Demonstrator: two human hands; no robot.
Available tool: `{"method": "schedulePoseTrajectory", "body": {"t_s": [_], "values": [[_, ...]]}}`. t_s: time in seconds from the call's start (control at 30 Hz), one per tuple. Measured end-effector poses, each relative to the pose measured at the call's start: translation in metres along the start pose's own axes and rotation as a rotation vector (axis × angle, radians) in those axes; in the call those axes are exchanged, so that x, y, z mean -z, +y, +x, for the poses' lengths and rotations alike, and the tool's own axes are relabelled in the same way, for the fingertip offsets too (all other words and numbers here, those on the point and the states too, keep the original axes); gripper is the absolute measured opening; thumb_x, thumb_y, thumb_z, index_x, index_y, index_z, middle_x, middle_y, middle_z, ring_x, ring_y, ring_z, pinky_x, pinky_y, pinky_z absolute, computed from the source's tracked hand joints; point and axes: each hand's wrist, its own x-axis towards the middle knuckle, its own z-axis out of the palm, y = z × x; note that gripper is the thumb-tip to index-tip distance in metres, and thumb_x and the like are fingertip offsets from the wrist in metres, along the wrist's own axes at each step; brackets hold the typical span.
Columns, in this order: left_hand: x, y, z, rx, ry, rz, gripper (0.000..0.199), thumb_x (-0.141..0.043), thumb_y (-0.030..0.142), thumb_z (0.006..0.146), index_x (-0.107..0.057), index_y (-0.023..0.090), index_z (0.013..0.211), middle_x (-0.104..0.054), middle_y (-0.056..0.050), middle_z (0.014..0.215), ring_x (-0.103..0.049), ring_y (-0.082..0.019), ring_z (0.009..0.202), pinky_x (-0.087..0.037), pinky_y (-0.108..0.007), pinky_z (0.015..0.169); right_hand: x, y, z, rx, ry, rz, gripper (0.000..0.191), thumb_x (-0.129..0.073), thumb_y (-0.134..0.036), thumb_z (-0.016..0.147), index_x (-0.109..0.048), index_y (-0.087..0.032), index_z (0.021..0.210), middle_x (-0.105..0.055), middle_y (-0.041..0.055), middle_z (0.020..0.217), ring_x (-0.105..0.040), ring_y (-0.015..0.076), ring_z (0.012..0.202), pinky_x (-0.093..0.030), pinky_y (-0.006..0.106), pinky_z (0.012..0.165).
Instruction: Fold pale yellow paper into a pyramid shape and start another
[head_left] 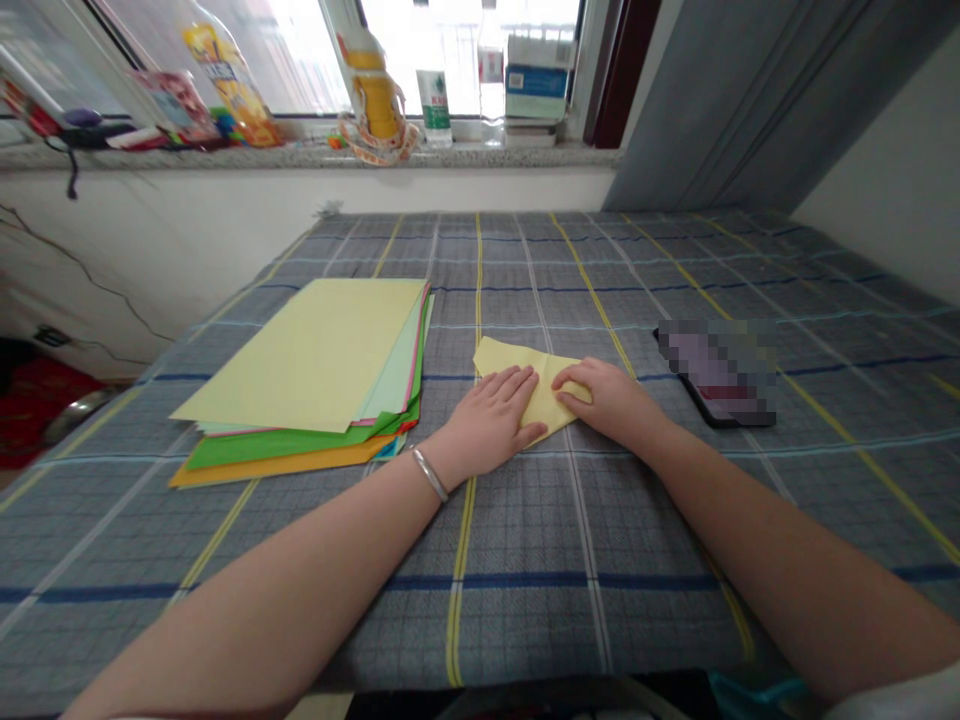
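Hands open and flat: your L hand (487, 425) and R hand (611, 400) press folded yellow paper (534, 392) on plaid sheet (525, 540), no grip. Colored paper stack (315, 365) just L; blurred phone (712, 375) nr R.

**Matt paper, glossy metal**

The folded sheet (545, 398) I'm pressing is smooth, matt paper, like the stack (307, 350) on the left. My bangle (429, 474) is glossy metal, the cloth (525, 560) is woven and slightly rough, and the far sill (315, 156) is speckled stone.
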Motion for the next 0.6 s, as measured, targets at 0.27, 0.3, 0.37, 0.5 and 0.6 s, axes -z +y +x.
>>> {"method": "schedulePoseTrajectory", "body": {"t_s": [0.27, 0.3, 0.37, 0.5, 0.6], "values": [[0.002, 0.000, 0.001, -0.001, -0.007, -0.020, 0.073, -0.036, 0.057, 0.097, -0.027, 0.009, 0.151, -0.027, -0.011, 0.158, -0.025, -0.025, 0.146, -0.020, -0.039, 0.120, 0.002, -0.012, -0.004, -0.031, 0.001, -0.099, 0.039, -0.072, -0.052, 0.072, -0.066, -0.025, 0.099, -0.063, 0.0059, 0.099, -0.060, 0.0264, 0.096, -0.047, 0.041, 0.087], [0.003, 0.000, 0.001, 0.000, -0.010, -0.025, 0.074, -0.037, 0.057, 0.096, -0.028, 0.009, 0.151, -0.027, -0.011, 0.158, -0.025, -0.025, 0.146, -0.020, -0.038, 0.120, 0.002, -0.013, -0.004, -0.035, 0.002, -0.103, 0.040, -0.072, -0.053, 0.072, -0.066, -0.025, 0.099, -0.063, 0.0060, 0.100, -0.060, 0.0264, 0.097, -0.047, 0.041, 0.087], [0.004, 0.000, 0.001, 0.004, -0.014, -0.036, 0.075, -0.039, 0.058, 0.096, -0.028, 0.009, 0.151, -0.028, -0.012, 0.158, -0.025, -0.025, 0.146, -0.020, -0.037, 0.120, 0.002, -0.014, -0.004, -0.042, -0.001, -0.115, 0.041, -0.072, -0.053, 0.071, -0.065, -0.024, 0.099, -0.063, 0.0063, 0.100, -0.060, 0.0266, 0.097, -0.047, 0.041, 0.087], [0.006, 0.000, 0.002, 0.006, -0.019, -0.054, 0.077, -0.040, 0.059, 0.094, -0.029, 0.008, 0.150, -0.029, -0.013, 0.157, -0.026, -0.025, 0.146, -0.020, -0.037, 0.120, 0.003, -0.016, -0.004, -0.048, -0.017, -0.140, 0.044, -0.072, -0.054, 0.071, -0.063, -0.023, 0.100, -0.063, 0.0070, 0.102, -0.061, 0.0271, 0.098, -0.047, 0.041, 0.087], [0.007, -0.001, 0.002, 0.004, -0.023, -0.062, 0.078, -0.041, 0.060, 0.094, -0.029, 0.008, 0.150, -0.029, -0.014, 0.157, -0.026, -0.025, 0.146, -0.020, -0.037, 0.120, 0.004, -0.016, -0.004, -0.054, -0.028, -0.150, 0.045, -0.072, -0.055, 0.071, -0.063, -0.023, 0.101, -0.063, 0.0072, 0.102, -0.061, 0.0272, 0.098, -0.046, 0.041, 0.087]]}}
